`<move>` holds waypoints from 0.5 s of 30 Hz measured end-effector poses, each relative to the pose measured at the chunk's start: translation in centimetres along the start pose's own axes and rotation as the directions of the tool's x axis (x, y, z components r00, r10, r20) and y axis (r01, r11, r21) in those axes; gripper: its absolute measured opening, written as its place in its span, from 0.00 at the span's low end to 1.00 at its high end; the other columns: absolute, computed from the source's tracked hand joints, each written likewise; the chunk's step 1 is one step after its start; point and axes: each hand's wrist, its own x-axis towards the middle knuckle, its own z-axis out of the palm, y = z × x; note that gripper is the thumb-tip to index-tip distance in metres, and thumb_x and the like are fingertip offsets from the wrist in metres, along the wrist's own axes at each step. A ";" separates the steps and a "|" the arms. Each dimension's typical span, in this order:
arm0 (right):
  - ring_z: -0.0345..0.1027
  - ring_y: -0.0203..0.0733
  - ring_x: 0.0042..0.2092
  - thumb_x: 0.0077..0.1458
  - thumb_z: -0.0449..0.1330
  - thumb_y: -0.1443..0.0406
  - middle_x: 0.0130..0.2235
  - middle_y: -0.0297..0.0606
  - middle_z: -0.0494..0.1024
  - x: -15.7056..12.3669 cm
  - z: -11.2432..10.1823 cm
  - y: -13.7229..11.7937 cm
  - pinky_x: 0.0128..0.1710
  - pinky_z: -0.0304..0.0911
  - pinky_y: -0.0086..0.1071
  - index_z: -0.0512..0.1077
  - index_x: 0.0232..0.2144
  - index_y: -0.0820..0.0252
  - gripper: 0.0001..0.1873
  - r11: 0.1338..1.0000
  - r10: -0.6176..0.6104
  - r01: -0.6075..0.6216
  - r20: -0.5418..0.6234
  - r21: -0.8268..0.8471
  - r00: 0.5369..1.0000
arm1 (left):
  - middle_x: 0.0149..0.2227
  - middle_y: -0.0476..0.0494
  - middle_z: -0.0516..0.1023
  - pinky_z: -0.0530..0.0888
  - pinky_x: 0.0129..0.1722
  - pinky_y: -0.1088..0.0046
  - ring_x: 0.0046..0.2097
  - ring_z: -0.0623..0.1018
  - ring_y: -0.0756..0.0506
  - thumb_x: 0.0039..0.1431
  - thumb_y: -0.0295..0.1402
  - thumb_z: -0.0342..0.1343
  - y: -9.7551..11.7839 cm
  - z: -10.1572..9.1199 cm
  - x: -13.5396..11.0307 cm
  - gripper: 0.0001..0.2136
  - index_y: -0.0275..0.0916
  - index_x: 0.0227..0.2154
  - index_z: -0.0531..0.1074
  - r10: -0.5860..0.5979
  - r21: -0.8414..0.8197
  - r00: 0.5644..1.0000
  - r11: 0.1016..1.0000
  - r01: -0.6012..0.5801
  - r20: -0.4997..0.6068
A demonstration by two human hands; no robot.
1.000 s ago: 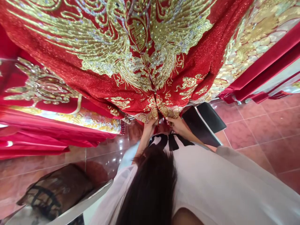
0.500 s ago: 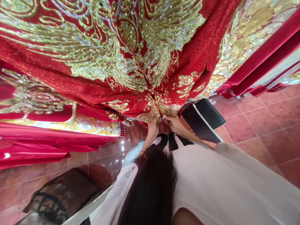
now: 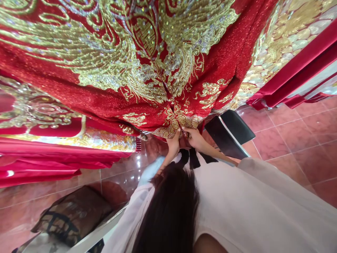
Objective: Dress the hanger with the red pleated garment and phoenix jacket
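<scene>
A red garment with dense gold and beaded embroidery fills the upper part of the view, its front opening running down the middle. At its lower hem, my left hand is closed on the left edge of the opening, thumb up on the gold trim. Close beside it, my right hand grips the other edge of the same opening, thumb also on top. The two edges lie almost together between my thumbs. My fingertips are hidden behind the cloth.
Further embroidered red garments hang at left and right. A black chair stands right of my hands on the reddish tiled floor. A brown bag sits lower left. Dark hair hangs over my pale top.
The view has shifted slightly, and the garment appears a little closer. My hands have moved slightly on the hem, both still gripping the opening's edges.
</scene>
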 end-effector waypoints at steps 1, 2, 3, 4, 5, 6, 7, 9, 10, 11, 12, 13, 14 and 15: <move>0.58 0.28 0.21 0.34 0.70 0.65 0.21 0.28 0.69 0.1 0.0 0.1 0.19 0.57 0.24 0.65 0.23 0.61 0.17 1.000 0.008 -0.008 -0.015 0.014 1.000 | 0.55 0.41 0.70 0.68 0.57 0.68 0.57 0.71 0.42 0.48 0.33 0.68 -0.2 -0.1 0.0 0.30 0.41 0.54 0.64 0.003 0.000 1.000 1.000 -0.003 0.004; 0.58 0.28 0.21 0.34 0.71 0.65 0.21 0.28 0.69 0.2 0.1 0.3 0.20 0.58 0.24 0.66 0.23 0.61 0.17 0.999 0.018 -0.017 -0.034 0.034 0.999 | 0.54 0.42 0.71 0.68 0.58 0.68 0.57 0.71 0.43 0.49 0.32 0.68 -0.3 -0.3 0.0 0.29 0.41 0.54 0.65 0.002 0.004 1.000 1.000 -0.002 0.010; 0.58 0.28 0.21 0.34 0.71 0.65 0.21 0.28 0.69 0.2 0.2 0.4 0.20 0.58 0.24 0.66 0.24 0.61 0.16 0.998 0.028 -0.025 -0.053 0.052 0.998 | 0.53 0.41 0.72 0.68 0.57 0.68 0.57 0.71 0.43 0.49 0.33 0.67 -0.5 -0.4 0.1 0.28 0.40 0.53 0.66 -0.004 0.011 1.000 1.000 0.004 0.016; 0.59 0.28 0.21 0.34 0.71 0.65 0.21 0.28 0.70 0.3 0.3 0.5 0.20 0.59 0.24 0.67 0.24 0.61 0.16 0.998 0.033 -0.029 -0.067 0.061 0.997 | 0.52 0.41 0.73 0.68 0.57 0.67 0.56 0.71 0.42 0.50 0.33 0.67 -0.6 -0.5 0.1 0.26 0.40 0.52 0.67 -0.013 0.020 1.000 1.000 0.013 0.023; 0.59 0.28 0.21 0.35 0.71 0.66 0.22 0.28 0.70 0.3 0.4 0.6 0.20 0.60 0.24 0.67 0.25 0.61 0.16 0.997 0.035 -0.030 -0.077 0.067 0.996 | 0.51 0.41 0.73 0.68 0.57 0.67 0.56 0.72 0.42 0.50 0.33 0.66 -0.8 -0.6 0.1 0.25 0.39 0.51 0.68 -0.022 0.029 0.999 0.999 0.021 0.029; 0.61 0.28 0.22 0.35 0.71 0.66 0.23 0.28 0.71 0.3 0.5 0.8 0.21 0.61 0.24 0.68 0.26 0.61 0.16 0.997 0.034 -0.028 -0.083 0.070 0.996 | 0.51 0.41 0.74 0.68 0.57 0.66 0.55 0.72 0.42 0.51 0.33 0.66 -0.9 -0.8 0.2 0.23 0.38 0.50 0.68 -0.029 0.037 0.999 0.999 0.028 0.034; 0.63 0.29 0.24 0.35 0.70 0.67 0.25 0.29 0.73 0.3 0.5 0.9 0.24 0.63 0.24 0.68 0.28 0.61 0.16 0.997 0.029 -0.023 -0.085 0.069 0.996 | 0.50 0.40 0.74 0.67 0.57 0.66 0.55 0.72 0.42 0.51 0.33 0.66 -1.1 -0.9 0.3 0.23 0.38 0.50 0.69 -0.034 0.043 0.999 0.999 0.032 0.040; 0.68 0.30 0.29 0.36 0.70 0.68 0.29 0.30 0.75 0.2 0.2 1.0 0.30 0.67 0.24 0.69 0.30 0.61 0.17 0.998 0.022 -0.017 -0.085 0.057 0.996 | 0.51 0.41 0.74 0.66 0.58 0.67 0.56 0.72 0.43 0.51 0.33 0.66 -1.3 -1.2 0.6 0.22 0.38 0.49 0.69 -0.032 0.050 0.998 0.998 0.030 0.045; 0.70 0.31 0.32 0.38 0.69 0.68 0.31 0.31 0.76 0.1 -0.1 1.1 0.32 0.68 0.24 0.69 0.31 0.60 0.16 0.999 0.029 -0.025 -0.083 0.044 0.996 | 0.51 0.41 0.73 0.66 0.58 0.68 0.56 0.71 0.44 0.50 0.32 0.66 -1.4 -1.3 0.7 0.22 0.39 0.49 0.69 -0.027 0.052 0.999 0.998 0.025 0.042; 0.71 0.32 0.33 0.39 0.69 0.67 0.31 0.32 0.77 -0.1 -0.5 1.2 0.33 0.68 0.25 0.69 0.31 0.60 0.16 0.999 0.050 -0.049 -0.077 0.023 0.996 | 0.52 0.42 0.73 0.66 0.59 0.69 0.56 0.71 0.44 0.50 0.32 0.66 -1.4 -1.4 0.8 0.23 0.39 0.49 0.69 -0.021 0.055 0.999 0.998 0.019 0.034; 0.71 0.33 0.32 0.41 0.68 0.65 0.31 0.33 0.77 -0.4 -1.1 1.2 0.31 0.68 0.26 0.69 0.31 0.61 0.14 0.996 0.087 -0.088 -0.067 -0.007 0.994 | 0.52 0.42 0.73 0.65 0.59 0.69 0.56 0.71 0.44 0.50 0.32 0.66 -1.5 -1.6 1.0 0.22 0.39 0.48 0.69 -0.018 0.060 1.000 0.998 0.017 0.020; 0.71 0.34 0.30 0.42 0.68 0.64 0.29 0.34 0.77 -0.7 -1.7 1.3 0.29 0.68 0.27 0.69 0.29 0.61 0.13 0.989 0.137 -0.139 -0.048 -0.044 0.989 | 0.52 0.41 0.73 0.65 0.59 0.68 0.55 0.72 0.44 0.50 0.32 0.66 -1.5 -1.7 1.1 0.21 0.39 0.48 0.69 -0.017 0.067 1.000 0.998 0.017 0.002; 0.70 0.35 0.28 0.42 0.68 0.63 0.26 0.36 0.76 -1.0 -2.3 1.4 0.26 0.67 0.28 0.69 0.28 0.62 0.13 0.977 0.192 -0.193 -0.022 -0.090 0.981 | 0.52 0.41 0.73 0.64 0.59 0.68 0.55 0.72 0.44 0.50 0.32 0.66 -1.6 -1.8 1.1 0.21 0.38 0.47 0.69 -0.018 0.075 1.000 0.997 0.019 -0.018; 0.70 0.37 0.25 0.41 0.68 0.62 0.24 0.37 0.76 -1.3 -2.8 1.4 0.24 0.66 0.29 0.70 0.26 0.63 0.13 0.960 0.245 -0.241 0.008 -0.140 0.970 | 0.51 0.41 0.73 0.63 0.60 0.67 0.54 0.72 0.44 0.49 0.32 0.66 -1.6 -1.9 1.2 0.20 0.38 0.46 0.70 -0.019 0.083 0.999 0.996 0.022 -0.034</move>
